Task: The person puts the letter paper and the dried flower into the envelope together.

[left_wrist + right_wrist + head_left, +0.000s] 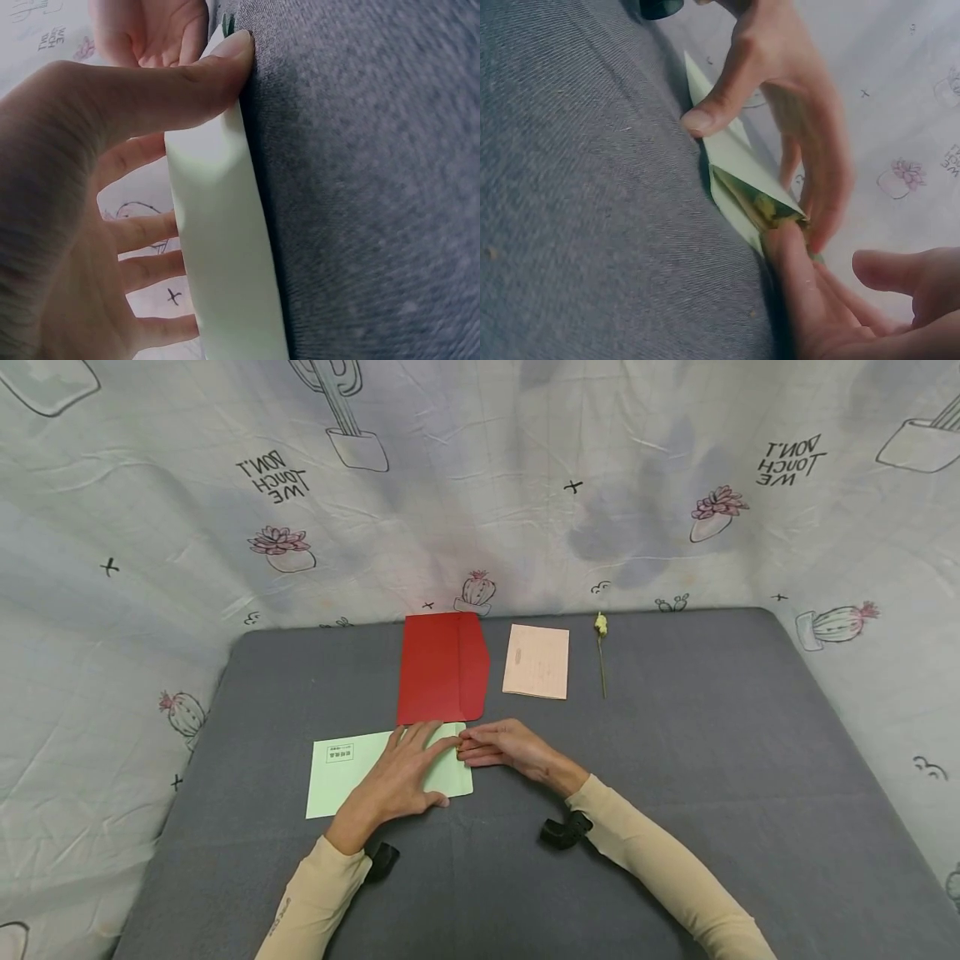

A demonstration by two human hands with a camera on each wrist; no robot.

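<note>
A pale green envelope (pixel 345 785) lies flat on the table, a small printed box on its left part. My left hand (pixel 401 781) rests spread over its right half, the thumb at the near edge. At the envelope's right end, my right hand (pixel 517 747) reaches its fingers into the mouth. The right wrist view shows that mouth gaping, with a small yellowish thing (pixel 765 206), perhaps a flower head, just inside by the right fingertips. My right thumb (pixel 892 271) stands apart from the fingers there. Most of whatever is inside the envelope is hidden.
Behind the green envelope lies a red envelope (pixel 431 668) with its flap to the right. Right of it are a pale pink paper or card (pixel 536 662) and a yellow flower on a stem (pixel 602 643). A printed cloth hangs behind the grey table (pixel 712 760).
</note>
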